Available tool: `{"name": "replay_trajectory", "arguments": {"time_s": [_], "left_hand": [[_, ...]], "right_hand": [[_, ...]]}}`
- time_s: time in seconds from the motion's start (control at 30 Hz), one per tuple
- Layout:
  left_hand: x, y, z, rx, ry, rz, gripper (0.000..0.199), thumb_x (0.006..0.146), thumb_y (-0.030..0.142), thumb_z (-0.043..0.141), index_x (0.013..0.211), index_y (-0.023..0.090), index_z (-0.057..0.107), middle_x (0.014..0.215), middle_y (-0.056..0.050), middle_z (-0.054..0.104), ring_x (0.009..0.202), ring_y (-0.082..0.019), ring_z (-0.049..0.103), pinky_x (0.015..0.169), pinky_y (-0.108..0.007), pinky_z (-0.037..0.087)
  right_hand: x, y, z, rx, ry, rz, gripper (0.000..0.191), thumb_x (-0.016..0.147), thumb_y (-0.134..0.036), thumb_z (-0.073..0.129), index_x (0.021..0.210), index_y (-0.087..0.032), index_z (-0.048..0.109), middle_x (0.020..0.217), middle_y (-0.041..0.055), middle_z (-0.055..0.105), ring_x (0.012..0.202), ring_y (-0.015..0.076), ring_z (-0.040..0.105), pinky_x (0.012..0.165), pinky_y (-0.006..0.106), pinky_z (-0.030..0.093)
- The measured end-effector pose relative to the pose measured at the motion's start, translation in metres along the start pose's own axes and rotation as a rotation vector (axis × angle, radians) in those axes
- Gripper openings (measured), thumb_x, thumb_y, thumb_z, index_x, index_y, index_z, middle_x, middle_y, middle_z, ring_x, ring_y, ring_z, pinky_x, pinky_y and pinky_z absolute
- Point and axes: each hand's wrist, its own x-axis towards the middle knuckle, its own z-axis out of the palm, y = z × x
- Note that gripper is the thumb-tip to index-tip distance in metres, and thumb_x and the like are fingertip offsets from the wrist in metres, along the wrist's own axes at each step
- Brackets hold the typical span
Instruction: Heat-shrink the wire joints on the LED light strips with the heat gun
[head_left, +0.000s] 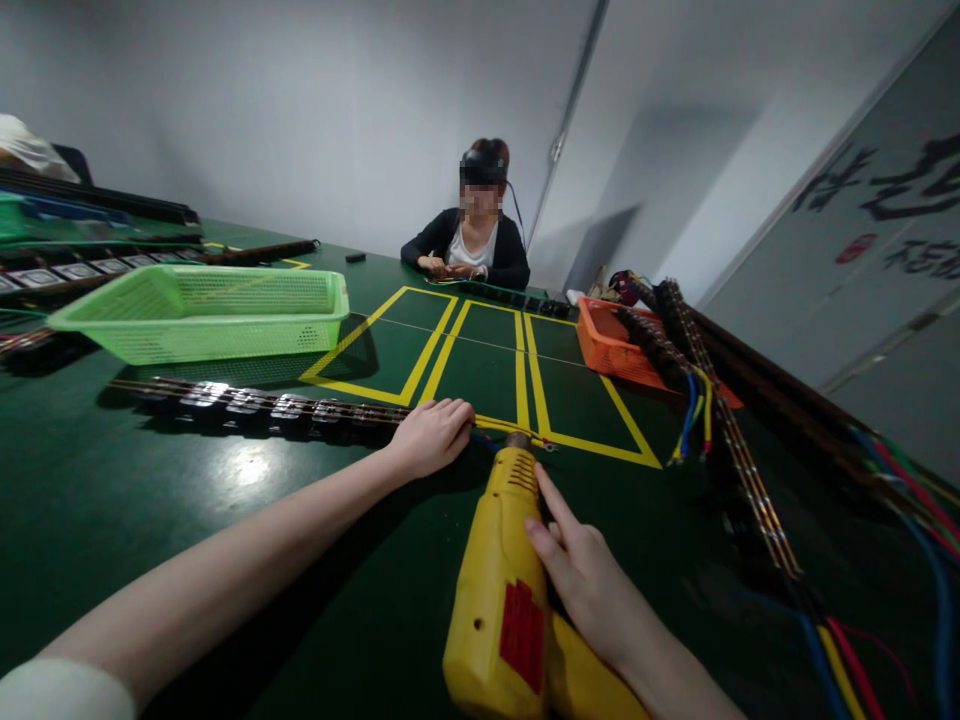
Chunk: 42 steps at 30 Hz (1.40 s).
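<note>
The heat gun (499, 590) at 6 o'clock is gripped by 1 right hand (577, 560); the black strip (262, 408) is held under 1 curled left hand (433, 437).

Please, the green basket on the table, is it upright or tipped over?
Upright: the green basket sits on its base on the table, open side up.

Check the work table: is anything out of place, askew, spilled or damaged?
Nothing looks plainly spilled or damaged. The untidiest spot is on the right: a dark strip slants over the orange basket rather than lying flat inside, its coloured wires fanning out loosely.
</note>
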Motion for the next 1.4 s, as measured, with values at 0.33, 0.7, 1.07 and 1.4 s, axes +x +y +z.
{"name": "replay_trajectory", "arguments": {"time_s": [0.33,0.7,1.07,1.4], "left_hand": [[-0.001,0.0,0.0,0.009,-0.002,0.023,0.021,0.094,0.026,0.031,0.098,0.019,0.051,0.094,-0.004,0.06,0.091,-0.017,0.057,0.079,-0.03,0.043],[-0.002,0.0,-0.003,0.013,-0.006,0.029,0.022,0.095,0.026,0.03,0.099,0.018,0.051,0.096,-0.004,0.06,0.092,-0.017,0.057,0.081,-0.03,0.043],[-0.002,-0.002,0.0,-0.007,-0.001,0.031,0.022,0.095,0.027,0.031,0.1,0.018,0.051,0.097,-0.003,0.059,0.093,-0.017,0.056,0.082,-0.03,0.042],[-0.002,-0.002,0.0,-0.001,0.009,0.032,0.021,0.094,0.027,0.032,0.099,0.019,0.051,0.095,-0.003,0.059,0.09,-0.017,0.056,0.079,-0.03,0.042]], "right_hand": [[0.004,-0.021,0.02,-0.091,-0.046,-0.138,0.073,0.09,-0.06,0.026,0.148,-0.021,0.008,0.074,0.0023,0.058,0.067,0.0202,0.056,0.06,0.029,0.037],[0.004,-0.009,0.011,-0.017,-0.047,-0.078,0.071,0.091,-0.058,0.028,0.148,-0.022,0.008,0.087,0.0042,0.064,0.071,0.0198,0.06,0.067,0.031,0.04],[0.008,0.015,-0.004,0.097,0.04,0.048,0.075,0.089,-0.061,0.027,0.149,-0.02,0.007,0.115,0.0106,0.063,0.1,0.0262,0.062,0.082,0.037,0.044],[0.006,0.005,-0.001,0.107,0.031,0.027,0.074,0.089,-0.059,0.029,0.149,-0.02,0.008,0.111,0.0098,0.065,0.101,0.0247,0.061,0.085,0.037,0.042]]}}
